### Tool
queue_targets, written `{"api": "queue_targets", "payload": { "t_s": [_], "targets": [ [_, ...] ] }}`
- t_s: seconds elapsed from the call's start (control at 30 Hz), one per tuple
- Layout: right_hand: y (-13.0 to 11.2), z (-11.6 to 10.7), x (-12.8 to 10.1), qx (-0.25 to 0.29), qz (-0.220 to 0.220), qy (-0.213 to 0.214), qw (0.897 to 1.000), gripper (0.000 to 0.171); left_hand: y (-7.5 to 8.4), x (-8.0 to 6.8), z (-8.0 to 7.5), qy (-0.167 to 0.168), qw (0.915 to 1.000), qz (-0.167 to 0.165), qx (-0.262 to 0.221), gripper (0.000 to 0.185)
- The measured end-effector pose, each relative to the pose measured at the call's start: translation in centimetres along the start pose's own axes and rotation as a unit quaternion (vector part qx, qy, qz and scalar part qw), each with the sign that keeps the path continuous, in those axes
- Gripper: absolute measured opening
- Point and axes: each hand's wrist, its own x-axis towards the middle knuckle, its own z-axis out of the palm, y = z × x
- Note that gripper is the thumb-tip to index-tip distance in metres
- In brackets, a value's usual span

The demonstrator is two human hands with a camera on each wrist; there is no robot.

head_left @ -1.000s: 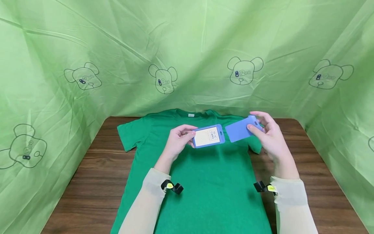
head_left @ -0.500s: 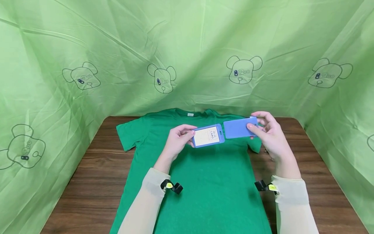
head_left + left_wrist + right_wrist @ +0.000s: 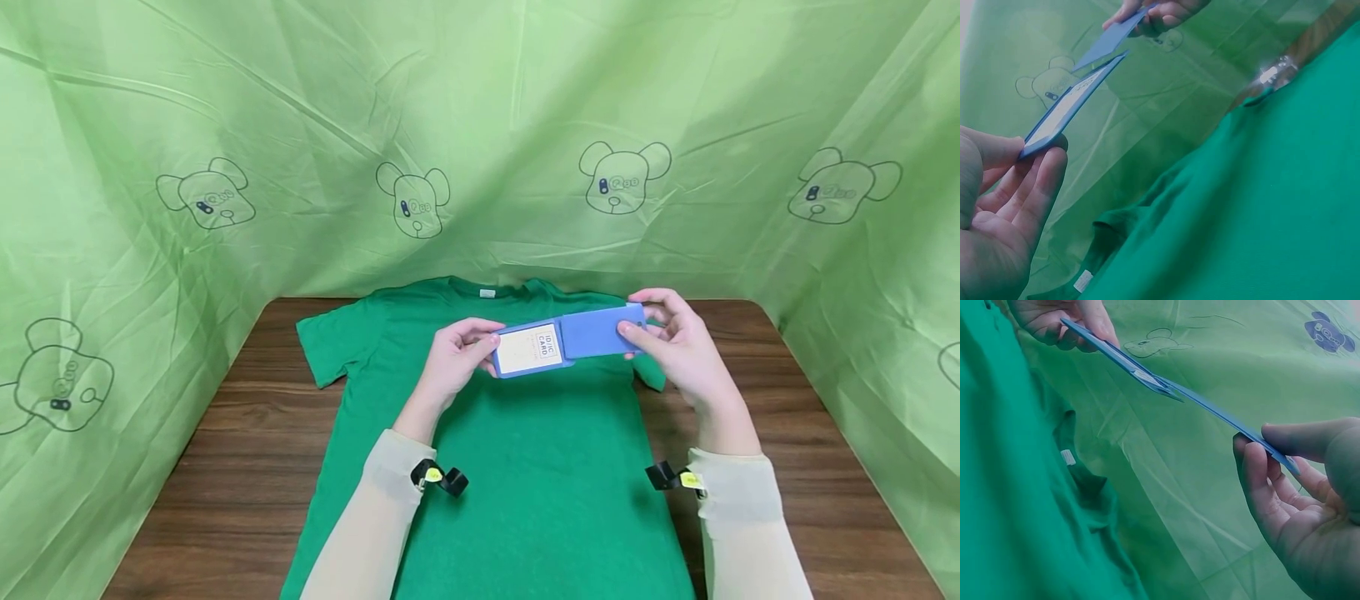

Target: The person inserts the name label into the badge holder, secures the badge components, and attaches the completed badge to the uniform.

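Blue card holder [image 3: 534, 369] mid-frame in head view, raised over green T-shirt [image 3: 525, 467] spread on wooden desk [image 3: 247, 450]. Left grip [image 3: 459, 348]: closed in a pinch on holder's left end, thumb above, fingers beneath. Right grip [image 3: 678, 337]: likewise pinching right-hand end of blue cover [image 3: 596, 333], just right of centre. Cover's inner end lapped over holder's right end; edges engaged or not, can't tell. Step, probably: sliding cover along holder. Keep both flat and in line, steady the holder, push evenly, never bend or force; clear left thumb before cover's arrival. Container check: holder with printed card [image 3: 517, 350] inside, lettering towards camera, apparently seated within rim.
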Motion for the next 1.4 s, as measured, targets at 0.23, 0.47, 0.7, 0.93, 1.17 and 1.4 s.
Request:
{"api": "queue_targets", "payload": {
  "t_s": [0.23, 0.47, 0.7, 0.93, 1.17, 1.4],
  "targets": [
    [0.20, 0.30, 0.06, -0.043, 0.012, -0.003, 0.999, 0.036, 0.09, -0.07, 0.01, 0.002, 1.0000, -0.001, 0.001, 0.022],
    [0.20, 0.36, 0.13, -0.056, 0.021, -0.004, 0.998, 0.036, -0.01, 0.02, 0.03, 0.000, 1.0000, 0.004, -0.001, 0.021],
    [0.31, 0.29, 0.17, -0.061, 0.025, -0.009, 0.998, 0.035, -0.05, 0.08, 0.10, 0.000, 1.0000, 0.008, 0.003, 0.022],
    [0.53, 0.29, 0.20, -0.059, 0.027, -0.014, 0.998, 0.035, -0.09, 0.05, 0.14, 0.000, 1.0000, 0.003, 0.004, 0.022],
    [0.49, 0.41, 0.16, -0.058, 0.027, -0.018, 0.998, 0.035, -0.10, -0.01, 0.17, -0.002, 1.0000, 0.006, 0.003, 0.022],
    [0.38, 0.26, 0.16, -0.066, 0.023, -0.018, 0.997, 0.036, 0.06, -0.03, 0.25, -0.002, 1.0000, 0.006, 0.005, 0.022]
  ]
}}
